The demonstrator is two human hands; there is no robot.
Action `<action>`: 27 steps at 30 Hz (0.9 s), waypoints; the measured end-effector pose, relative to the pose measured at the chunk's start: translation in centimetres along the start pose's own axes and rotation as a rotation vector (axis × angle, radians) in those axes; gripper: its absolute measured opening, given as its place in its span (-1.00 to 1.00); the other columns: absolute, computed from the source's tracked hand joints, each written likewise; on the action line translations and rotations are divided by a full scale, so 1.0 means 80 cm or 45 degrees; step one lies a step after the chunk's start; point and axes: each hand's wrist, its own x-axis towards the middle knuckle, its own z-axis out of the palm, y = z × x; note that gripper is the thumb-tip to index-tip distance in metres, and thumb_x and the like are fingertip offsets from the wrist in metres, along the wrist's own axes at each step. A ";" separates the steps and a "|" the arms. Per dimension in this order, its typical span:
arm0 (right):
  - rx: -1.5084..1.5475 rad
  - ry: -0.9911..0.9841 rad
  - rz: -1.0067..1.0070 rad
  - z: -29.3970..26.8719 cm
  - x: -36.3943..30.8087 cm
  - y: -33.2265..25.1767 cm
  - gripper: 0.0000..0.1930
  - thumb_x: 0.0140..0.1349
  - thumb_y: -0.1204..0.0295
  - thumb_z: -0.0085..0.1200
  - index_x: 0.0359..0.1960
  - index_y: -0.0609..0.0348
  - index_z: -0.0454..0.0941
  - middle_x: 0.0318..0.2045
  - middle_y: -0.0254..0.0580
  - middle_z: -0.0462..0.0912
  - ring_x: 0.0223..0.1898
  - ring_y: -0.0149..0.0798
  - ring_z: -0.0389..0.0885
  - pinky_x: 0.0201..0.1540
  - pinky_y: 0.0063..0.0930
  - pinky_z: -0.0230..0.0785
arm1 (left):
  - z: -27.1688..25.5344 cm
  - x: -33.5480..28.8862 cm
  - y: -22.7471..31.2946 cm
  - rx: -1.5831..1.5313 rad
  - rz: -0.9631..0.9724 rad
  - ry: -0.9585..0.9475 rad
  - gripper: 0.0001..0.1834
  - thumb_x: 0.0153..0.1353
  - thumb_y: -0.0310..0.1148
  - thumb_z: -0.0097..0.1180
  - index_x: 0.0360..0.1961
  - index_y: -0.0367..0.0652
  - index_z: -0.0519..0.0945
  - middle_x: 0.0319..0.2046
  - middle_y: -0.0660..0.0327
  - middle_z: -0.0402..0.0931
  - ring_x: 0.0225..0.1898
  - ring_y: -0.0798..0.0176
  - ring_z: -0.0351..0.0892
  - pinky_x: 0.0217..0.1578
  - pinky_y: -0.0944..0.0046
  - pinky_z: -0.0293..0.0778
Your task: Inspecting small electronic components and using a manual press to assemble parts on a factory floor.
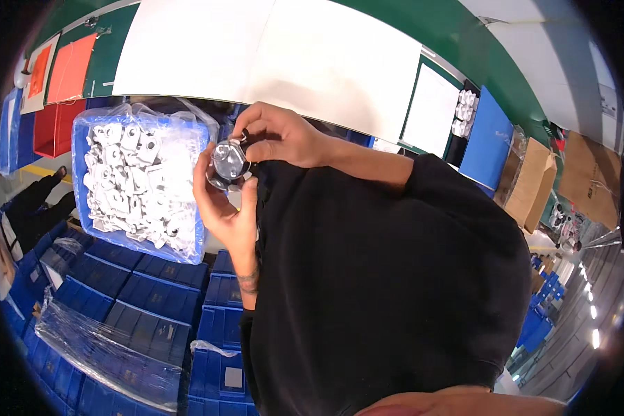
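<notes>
Both hands meet around a shiny round metal part (pixel 230 161), held up in front of my chest beside the blue bin. My left hand (pixel 223 216) cups it from below and from the left, with the thumb and fingers closed on its rim. At its upper right, my right hand (pixel 288 141) grips the edge between curled fingers and thumb. A small dark piece shows by the right fingertips; its kind is too small to make out. Left of my hands, the blue bin (pixel 78 182), lined with clear plastic, holds many white and silvery parts (pixel 135 184).
A white-topped table (pixel 326 62) runs across the far side. Stacked blue crates (pixel 149 295), partly under plastic wrap, stand at the lower left. On the right are white parts (pixel 466 111), a blue board (pixel 487 139) and a cardboard box (pixel 532 182). Another person's dark-clothed legs (pixel 35 201) show far left.
</notes>
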 end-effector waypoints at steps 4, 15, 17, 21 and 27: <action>0.114 0.080 0.000 -0.013 0.006 -0.001 -0.68 0.27 0.43 0.15 -0.02 0.21 0.35 -0.26 -0.28 0.58 -0.20 -0.50 0.54 -0.16 -0.58 0.39 | 0.013 0.006 -0.007 0.064 -0.031 0.019 -0.25 0.01 -0.63 0.28 0.25 -0.35 0.23 0.22 -0.04 0.30 0.20 0.08 0.33 0.21 0.16 0.25; 0.119 -0.066 0.085 -0.036 0.026 -0.022 -0.64 0.24 0.47 0.17 0.02 0.18 0.34 -0.21 -0.27 0.56 -0.18 -0.44 0.55 -0.17 -0.58 0.42 | 0.025 0.021 -0.016 0.085 0.007 0.081 -0.25 0.07 -0.41 0.35 0.23 -0.30 0.22 0.24 -0.09 0.26 0.23 0.07 0.29 0.22 0.15 0.24; -0.068 -0.115 -0.018 -0.035 0.025 -0.036 -0.57 0.18 0.48 0.22 0.05 0.18 0.35 -0.17 -0.25 0.59 -0.12 -0.42 0.57 -0.20 -0.58 0.44 | 0.029 0.019 -0.014 -0.008 -0.060 0.104 -0.25 0.10 -0.31 0.35 0.22 -0.23 0.19 0.28 -0.13 0.19 0.23 0.04 0.28 0.20 0.13 0.27; -0.298 -0.063 -0.017 -0.033 0.025 -0.051 -0.51 0.12 0.47 0.26 0.10 0.15 0.38 -0.09 -0.25 0.61 -0.06 -0.39 0.59 -0.25 -0.58 0.45 | 0.036 0.019 -0.020 -0.022 -0.102 0.156 -0.24 0.10 -0.21 0.35 0.21 -0.22 0.19 0.28 -0.11 0.19 0.23 0.06 0.27 0.20 0.14 0.27; -0.563 -0.080 -0.112 -0.036 0.025 -0.061 -0.55 0.10 0.40 0.29 0.06 0.10 0.48 -0.06 -0.27 0.63 -0.16 -0.34 0.65 -0.34 -0.56 0.47 | 0.044 0.010 -0.029 -0.124 -0.160 0.219 -0.21 0.11 -0.13 0.34 0.22 -0.21 0.18 0.26 -0.08 0.21 0.24 0.07 0.26 0.24 0.13 0.21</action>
